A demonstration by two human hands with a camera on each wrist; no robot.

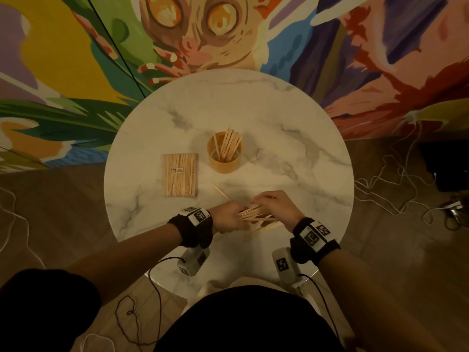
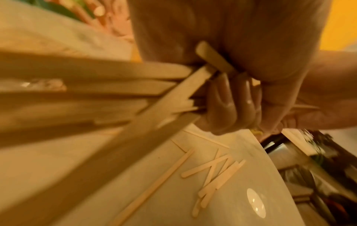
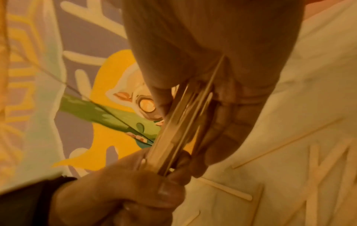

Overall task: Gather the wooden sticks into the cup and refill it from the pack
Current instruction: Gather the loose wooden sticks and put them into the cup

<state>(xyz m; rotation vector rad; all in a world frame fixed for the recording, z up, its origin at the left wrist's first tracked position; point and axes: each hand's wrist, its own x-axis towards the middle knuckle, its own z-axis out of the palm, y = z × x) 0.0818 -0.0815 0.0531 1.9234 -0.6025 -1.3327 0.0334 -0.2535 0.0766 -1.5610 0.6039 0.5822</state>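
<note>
A round wooden cup stands mid-table with several wooden sticks upright in it. To its left lies a sealed pack of sticks with a white label. Near the table's front edge both hands hold one bundle of sticks a little above the top. My left hand grips one end; my right hand clasps the other end between thumb and fingers. Several loose sticks lie on the marble under the hands, and one loose stick lies just beyond them.
The round white marble table stands against a brightly painted wall. White and dark cables trail on the wooden floor to the right and left. The table's rim runs close to the loose sticks.
</note>
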